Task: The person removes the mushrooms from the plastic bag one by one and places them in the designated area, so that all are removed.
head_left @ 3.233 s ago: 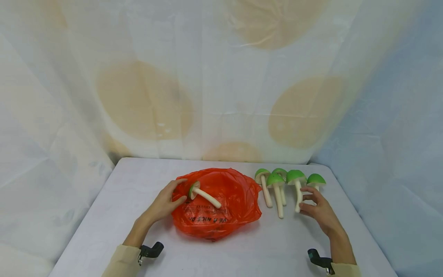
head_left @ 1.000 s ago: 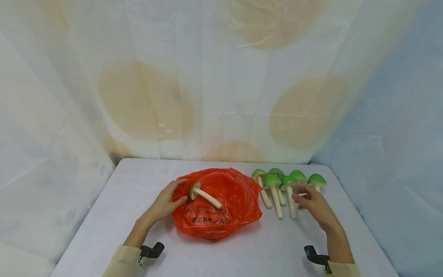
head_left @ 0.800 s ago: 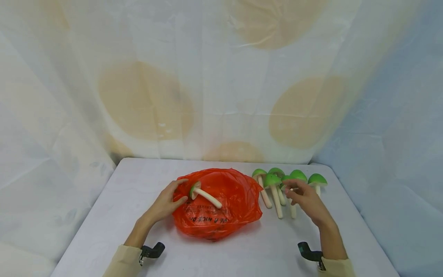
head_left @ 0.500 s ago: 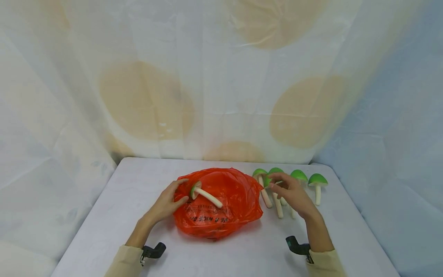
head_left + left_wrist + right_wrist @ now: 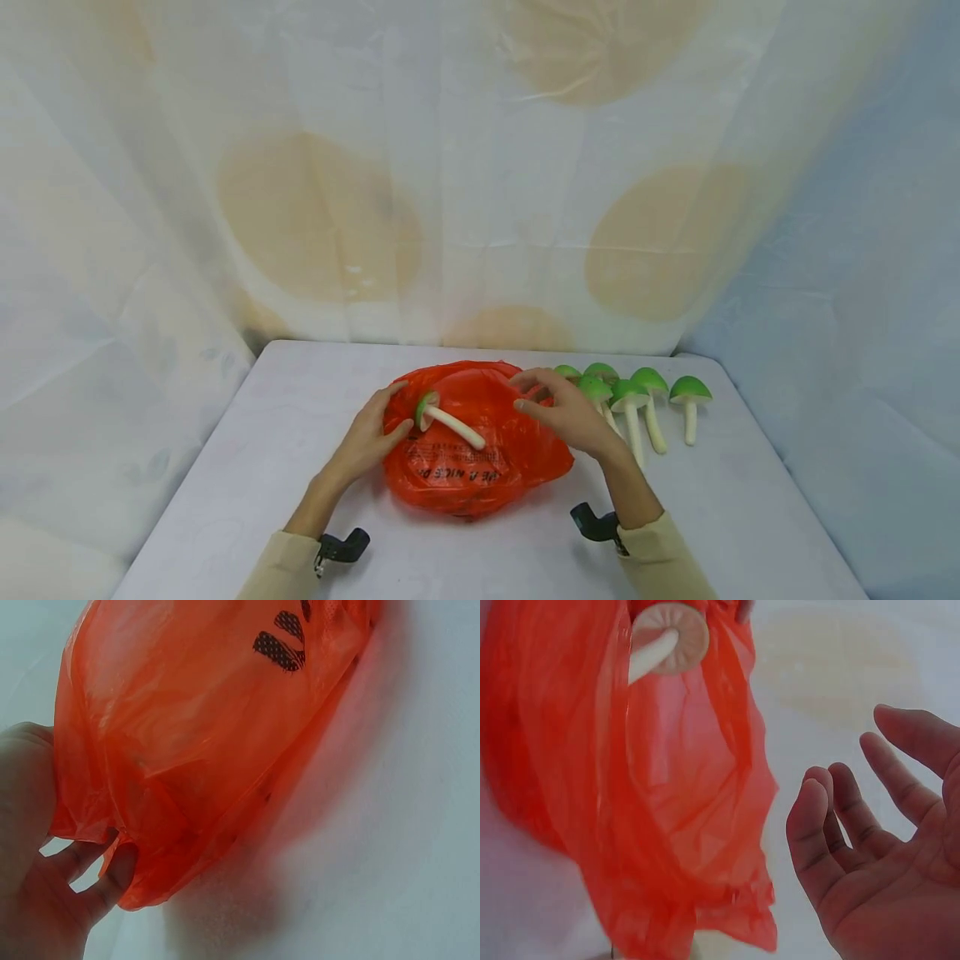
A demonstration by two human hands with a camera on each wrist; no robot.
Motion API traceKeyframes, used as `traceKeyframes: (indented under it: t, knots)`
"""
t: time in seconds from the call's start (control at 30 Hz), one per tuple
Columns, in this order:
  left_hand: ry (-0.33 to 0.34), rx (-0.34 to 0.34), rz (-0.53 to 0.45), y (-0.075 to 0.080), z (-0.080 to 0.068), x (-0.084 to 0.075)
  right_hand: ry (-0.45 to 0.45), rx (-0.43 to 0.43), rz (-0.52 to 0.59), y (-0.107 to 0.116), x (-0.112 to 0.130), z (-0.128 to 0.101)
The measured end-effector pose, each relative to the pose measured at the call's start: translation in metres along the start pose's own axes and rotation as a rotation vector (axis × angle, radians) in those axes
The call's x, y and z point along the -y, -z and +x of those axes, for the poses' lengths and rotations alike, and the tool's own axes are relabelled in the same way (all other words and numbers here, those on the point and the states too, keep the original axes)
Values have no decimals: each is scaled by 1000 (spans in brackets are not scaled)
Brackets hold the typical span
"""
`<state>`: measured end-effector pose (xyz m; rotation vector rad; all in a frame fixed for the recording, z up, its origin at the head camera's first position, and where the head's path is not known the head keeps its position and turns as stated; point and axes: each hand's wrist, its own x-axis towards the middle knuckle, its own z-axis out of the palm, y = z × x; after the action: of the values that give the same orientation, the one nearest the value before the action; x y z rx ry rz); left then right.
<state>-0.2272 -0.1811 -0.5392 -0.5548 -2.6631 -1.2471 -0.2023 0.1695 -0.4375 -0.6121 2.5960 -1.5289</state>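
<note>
Bag [image 5: 480, 450]: orange plastic, crumpled, printed with dark lettering, lay at the middle of the table [image 5: 247, 467], its mouth toward the far side. Mushroom [image 5: 446, 419]: one, green cap and pale stem, lay on top of the bag near its left edge, cap to the left, stem pointing right and toward the near side; its pale underside showed in the right wrist view [image 5: 669, 637]. Left hand [image 5: 371, 433]: at the bag's left edge, fingers and thumb curled round a fold of the plastic, just beside the mushroom's cap; the left wrist view showed the fingers [image 5: 90, 862] pinching the orange film [image 5: 202, 742]. Right hand [image 5: 562, 410]: above the bag's right part, fingers relaxed and spread, holding nothing; whether it touched the plastic could not be told from the head view, while the right wrist view showed the palm [image 5: 885, 870] open and apart from the film [image 5: 652, 825]. Mushrooms [image 5: 637, 400]: five more, green caps, pale stems, lay in a row on the table just right of the bag, caps toward the far edge, partly hidden behind the right hand. Cloth [image 5: 480, 167]: pale, with large tan circles, hung behind the table.
</note>
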Motion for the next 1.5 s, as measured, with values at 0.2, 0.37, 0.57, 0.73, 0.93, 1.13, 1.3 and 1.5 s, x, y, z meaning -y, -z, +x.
traceKeyframes:
  t: [0.2, 0.37, 0.57, 0.73, 0.93, 1.13, 1.3, 1.5]
  knots:
    - [18, -32, -10, -1, 0, -3, 59, 55, 11, -19, 9, 9]
    - [32, -38, -16, -4, 1, -4, 71, 84, -18, -34, 4, 19]
    - [42, -32, -24, -6, 3, -5, 34, 124, -47, -52, -13, 28]
    - [42, -29, -22, -7, 3, -5, -49, 155, -73, -63, -26, 33]
    - [43, -25, -30, -7, 4, -5, -137, 195, -113, -74, -29, 43]
    - [37, -21, -35, -7, 4, -5, -200, 211, -146, -82, -29, 51]
    - [41, -18, -32, -6, 4, -4, -236, 192, -157, -86, -35, 54]
    - [48, -12, -34, -4, 4, -5, -257, 201, -134, -89, -42, 56]
